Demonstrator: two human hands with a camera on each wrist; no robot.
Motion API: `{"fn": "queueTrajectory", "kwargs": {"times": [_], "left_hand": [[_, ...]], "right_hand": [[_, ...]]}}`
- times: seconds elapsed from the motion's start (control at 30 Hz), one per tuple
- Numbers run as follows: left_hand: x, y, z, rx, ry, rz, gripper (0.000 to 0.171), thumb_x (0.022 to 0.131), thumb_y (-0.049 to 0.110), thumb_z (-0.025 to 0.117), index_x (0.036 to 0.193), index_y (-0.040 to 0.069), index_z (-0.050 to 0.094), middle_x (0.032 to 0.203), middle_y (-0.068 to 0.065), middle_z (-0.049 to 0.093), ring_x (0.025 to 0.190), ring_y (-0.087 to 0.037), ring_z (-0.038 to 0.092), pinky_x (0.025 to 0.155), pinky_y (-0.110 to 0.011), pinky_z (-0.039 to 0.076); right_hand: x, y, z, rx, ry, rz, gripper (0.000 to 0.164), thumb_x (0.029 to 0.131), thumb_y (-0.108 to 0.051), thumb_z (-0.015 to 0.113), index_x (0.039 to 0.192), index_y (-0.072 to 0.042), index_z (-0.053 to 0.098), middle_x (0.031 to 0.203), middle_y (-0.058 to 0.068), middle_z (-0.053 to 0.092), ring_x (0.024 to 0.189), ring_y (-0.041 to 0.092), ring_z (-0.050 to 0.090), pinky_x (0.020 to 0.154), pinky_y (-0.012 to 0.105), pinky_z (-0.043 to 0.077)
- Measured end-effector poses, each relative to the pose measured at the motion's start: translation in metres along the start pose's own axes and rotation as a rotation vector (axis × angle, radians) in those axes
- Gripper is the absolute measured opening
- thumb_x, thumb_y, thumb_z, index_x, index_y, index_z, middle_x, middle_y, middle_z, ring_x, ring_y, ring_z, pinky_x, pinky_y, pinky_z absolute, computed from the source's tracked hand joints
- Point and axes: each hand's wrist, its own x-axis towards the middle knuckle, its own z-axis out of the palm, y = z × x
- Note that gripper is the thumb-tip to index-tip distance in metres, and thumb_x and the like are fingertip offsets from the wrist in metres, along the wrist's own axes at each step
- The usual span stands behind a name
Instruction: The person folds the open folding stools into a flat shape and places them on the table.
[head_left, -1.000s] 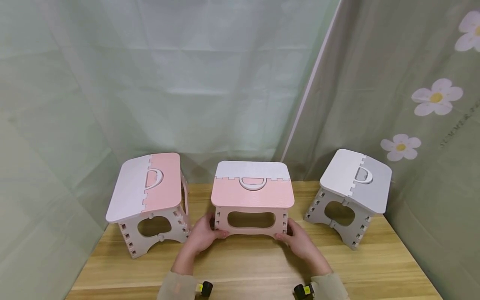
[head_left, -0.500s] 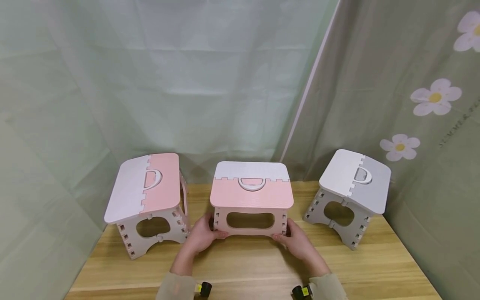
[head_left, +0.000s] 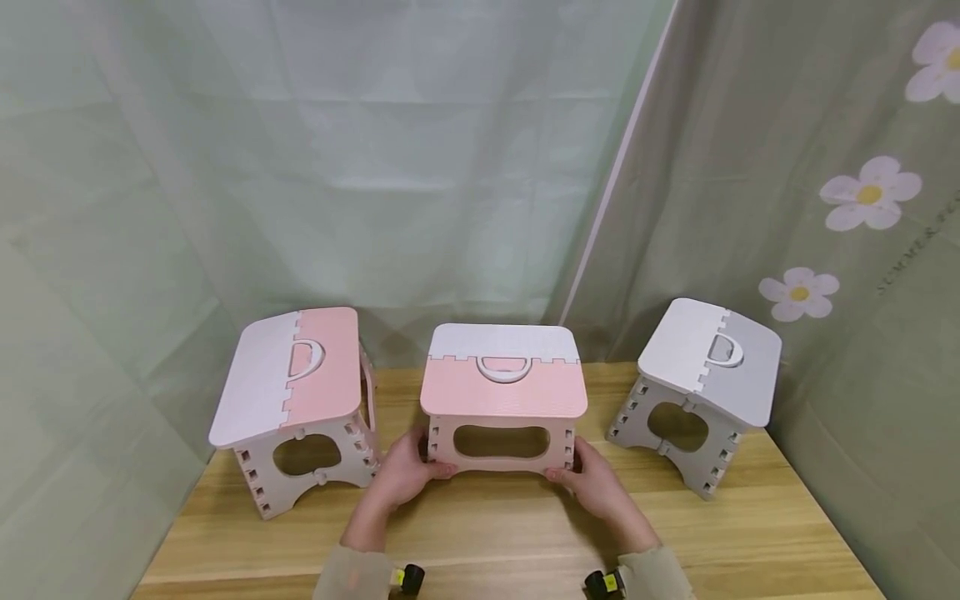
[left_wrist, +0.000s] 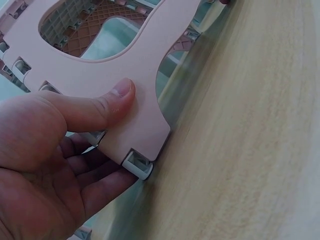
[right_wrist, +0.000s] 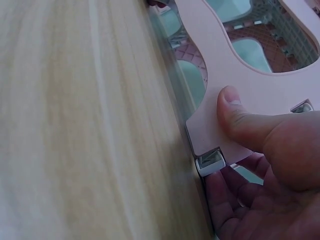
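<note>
A pink-and-white folding stool (head_left: pixel 504 392) stands unfolded in the middle of the wooden table, its white handle lying flat in the top. My left hand (head_left: pixel 407 469) grips its left front leg low down, the thumb (left_wrist: pixel 120 95) on the front face and the fingers round the side. At the right front leg, my right hand (head_left: pixel 596 482) holds on the same way, its thumb (right_wrist: pixel 231 107) pressed to the pink panel. Both wrist views show the leg's foot (left_wrist: pixel 137 164) at the tabletop; whether it touches cannot be told.
To the left stands another pink-and-white folding stool (head_left: pixel 322 367), turned at an angle. A grey-and-white folding stool (head_left: pixel 746 358) is at the right. Pale green curtains (head_left: pixel 420 167) hang behind the table (head_left: pixel 495 533) and along both sides.
Both hands keep their hold on the middle stool's legs. Only a very slight shift of the whole head view shows; the stools stay in place.
</note>
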Motion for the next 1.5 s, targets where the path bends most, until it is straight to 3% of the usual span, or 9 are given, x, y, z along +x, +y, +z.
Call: {"fn": "queueTrajectory", "kwargs": {"times": [1.5], "left_hand": [[0.0004, 0.0017, 0.0005, 0.000, -0.004, 0.003, 0.066, 0.078, 0.015, 0.098, 0.131, -0.002, 0.063, 0.119, -0.011, 0.071, 0.110, -0.027, 0.065, 0.102, -0.055, 0.052]], "right_hand": [[0.0041, 0.0046, 0.0001, -0.013, -0.011, -0.028, 0.061, 0.093, -0.023, 0.084, 0.146, -0.005, 0.060, 0.137, 0.019, 0.067, 0.131, 0.042, 0.059, 0.112, 0.066, 0.041]]}}
